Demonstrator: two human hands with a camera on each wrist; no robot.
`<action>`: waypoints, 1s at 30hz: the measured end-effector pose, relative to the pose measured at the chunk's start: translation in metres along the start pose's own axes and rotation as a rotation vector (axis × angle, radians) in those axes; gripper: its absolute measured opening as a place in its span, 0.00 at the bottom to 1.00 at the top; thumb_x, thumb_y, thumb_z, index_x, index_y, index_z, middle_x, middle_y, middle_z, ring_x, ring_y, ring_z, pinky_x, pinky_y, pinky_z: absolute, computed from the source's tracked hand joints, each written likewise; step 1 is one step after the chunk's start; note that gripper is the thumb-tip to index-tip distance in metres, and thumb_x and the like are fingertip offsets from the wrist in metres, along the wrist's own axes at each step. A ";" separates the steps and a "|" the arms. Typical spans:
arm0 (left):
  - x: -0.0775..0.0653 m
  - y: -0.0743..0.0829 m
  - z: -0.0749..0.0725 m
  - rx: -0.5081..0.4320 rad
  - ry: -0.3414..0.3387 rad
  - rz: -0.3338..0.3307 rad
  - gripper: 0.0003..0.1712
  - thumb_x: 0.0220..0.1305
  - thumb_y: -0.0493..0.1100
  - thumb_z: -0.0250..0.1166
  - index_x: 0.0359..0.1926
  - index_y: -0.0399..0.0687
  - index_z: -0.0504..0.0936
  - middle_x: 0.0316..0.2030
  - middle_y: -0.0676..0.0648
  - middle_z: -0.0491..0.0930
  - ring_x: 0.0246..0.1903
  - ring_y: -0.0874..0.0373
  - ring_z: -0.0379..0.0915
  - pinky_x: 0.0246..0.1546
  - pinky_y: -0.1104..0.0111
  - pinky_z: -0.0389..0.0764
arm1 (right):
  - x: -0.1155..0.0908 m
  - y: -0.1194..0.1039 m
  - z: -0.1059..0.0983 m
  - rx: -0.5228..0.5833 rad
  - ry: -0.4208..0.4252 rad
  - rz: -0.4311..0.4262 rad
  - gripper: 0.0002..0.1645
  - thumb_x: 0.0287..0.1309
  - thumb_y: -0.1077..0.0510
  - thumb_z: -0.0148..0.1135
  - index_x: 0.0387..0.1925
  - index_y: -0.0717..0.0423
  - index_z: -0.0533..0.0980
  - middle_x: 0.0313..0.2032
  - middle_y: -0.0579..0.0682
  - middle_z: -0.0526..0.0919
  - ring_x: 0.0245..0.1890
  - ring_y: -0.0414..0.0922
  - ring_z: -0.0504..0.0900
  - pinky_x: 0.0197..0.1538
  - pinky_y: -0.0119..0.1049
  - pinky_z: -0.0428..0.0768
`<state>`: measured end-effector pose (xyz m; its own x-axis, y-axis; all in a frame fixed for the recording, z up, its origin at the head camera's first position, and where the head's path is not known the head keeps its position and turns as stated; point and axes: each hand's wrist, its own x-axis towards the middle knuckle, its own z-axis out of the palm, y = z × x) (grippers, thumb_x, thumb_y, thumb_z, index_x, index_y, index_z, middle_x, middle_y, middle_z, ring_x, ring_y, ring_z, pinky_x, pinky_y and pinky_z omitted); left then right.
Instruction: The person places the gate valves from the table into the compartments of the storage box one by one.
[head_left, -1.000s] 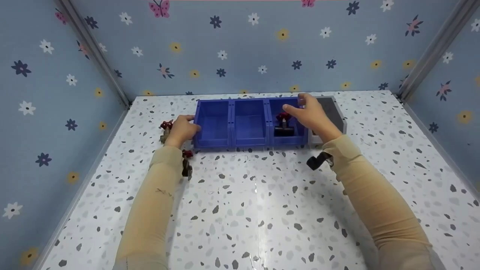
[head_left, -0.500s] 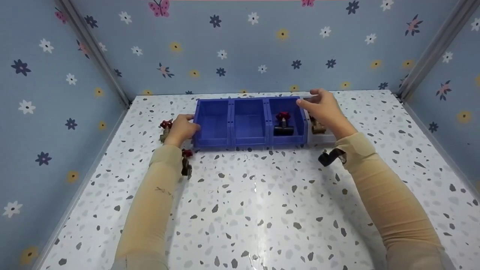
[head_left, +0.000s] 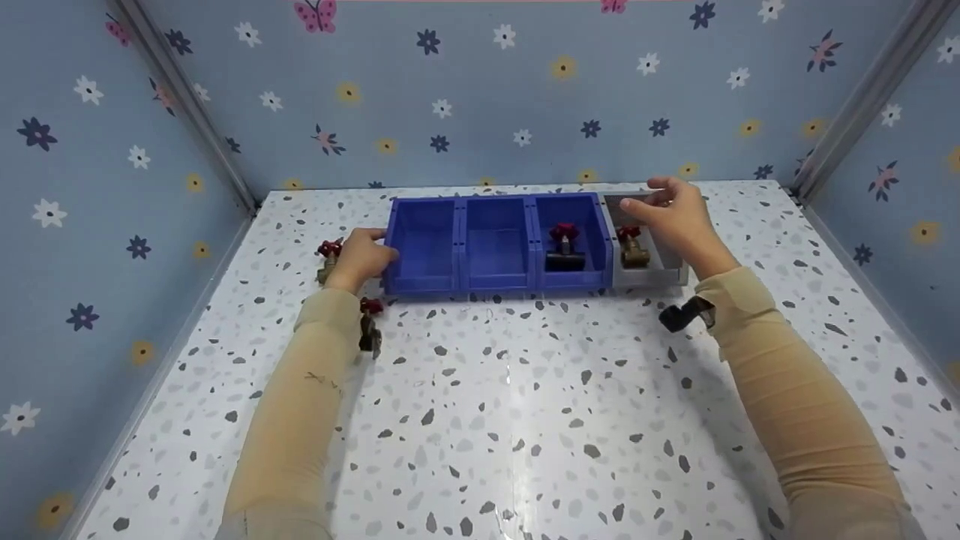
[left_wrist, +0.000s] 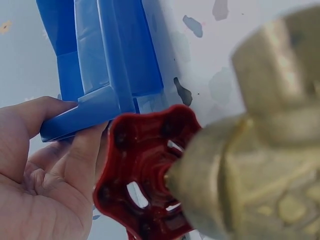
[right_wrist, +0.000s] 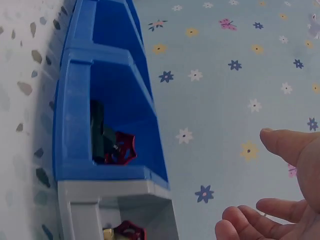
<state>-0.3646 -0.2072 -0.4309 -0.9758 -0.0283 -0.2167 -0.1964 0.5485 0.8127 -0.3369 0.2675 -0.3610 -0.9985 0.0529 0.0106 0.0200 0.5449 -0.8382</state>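
Note:
My left hand (head_left: 365, 259) grips the left end of a row of blue bins (head_left: 425, 285), thumb and fingers on either side of a blue edge in the left wrist view. My right hand (head_left: 679, 221) hovers over the grey bin (head_left: 651, 277) at the row's right end, holding nothing, its fingers apart and loosely bent. Inside that grey bin is a brass valve (head_left: 634, 253) with a red handwheel. The neighbouring blue bin holds a dark-bodied valve (head_left: 565, 259), also red-wheeled. Another brass valve (left_wrist: 270, 165) looms close in the left wrist view.
Left of my left hand stands a valve (head_left: 327, 262) with a red wheel, partly hidden. A red handwheel (head_left: 371, 305) shows beside my left wrist. The speckled table (head_left: 480, 420) ends at a flower-patterned wall (head_left: 480, 90) behind the bins.
My right hand has moved right, from over the right blue bin to over the grey bin, uncovering the brass valve there. My left hand stays on the row's left end.

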 end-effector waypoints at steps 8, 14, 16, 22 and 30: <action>0.000 0.001 -0.002 0.040 -0.001 0.017 0.36 0.73 0.34 0.57 0.81 0.34 0.67 0.73 0.31 0.75 0.68 0.38 0.79 0.64 0.48 0.85 | 0.004 0.019 -0.010 -0.034 0.060 0.029 0.51 0.69 0.37 0.72 0.81 0.59 0.65 0.65 0.60 0.77 0.63 0.52 0.76 0.60 0.42 0.78; 0.000 0.000 -0.002 0.044 -0.001 0.044 0.36 0.73 0.36 0.60 0.79 0.33 0.69 0.71 0.30 0.78 0.65 0.37 0.82 0.61 0.47 0.87 | 0.005 0.035 -0.019 -0.048 0.105 0.065 0.52 0.69 0.36 0.71 0.81 0.60 0.63 0.66 0.61 0.75 0.59 0.52 0.77 0.62 0.45 0.80; -0.001 0.001 -0.002 0.050 0.003 0.040 0.36 0.74 0.37 0.61 0.79 0.32 0.68 0.71 0.30 0.78 0.66 0.37 0.81 0.62 0.47 0.86 | 0.007 0.041 -0.020 -0.052 0.107 0.080 0.53 0.70 0.36 0.70 0.82 0.60 0.62 0.69 0.64 0.73 0.62 0.55 0.76 0.67 0.50 0.79; -0.004 0.002 -0.002 0.079 0.020 0.035 0.41 0.75 0.41 0.63 0.82 0.29 0.61 0.73 0.28 0.74 0.67 0.36 0.80 0.66 0.47 0.84 | 0.012 0.059 -0.022 -0.082 0.116 0.110 0.53 0.72 0.37 0.67 0.82 0.63 0.59 0.72 0.70 0.70 0.68 0.62 0.74 0.72 0.57 0.76; -0.014 0.006 -0.014 0.107 0.007 0.044 0.44 0.77 0.48 0.65 0.82 0.30 0.59 0.71 0.28 0.76 0.64 0.35 0.81 0.68 0.47 0.82 | 0.018 0.080 -0.022 -0.107 0.100 0.163 0.51 0.75 0.41 0.65 0.82 0.68 0.57 0.73 0.73 0.69 0.70 0.65 0.73 0.73 0.59 0.75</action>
<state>-0.3536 -0.2151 -0.4161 -0.9840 -0.0076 -0.1782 -0.1423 0.6358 0.7586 -0.3526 0.3306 -0.4162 -0.9718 0.2275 -0.0617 0.1912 0.6078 -0.7707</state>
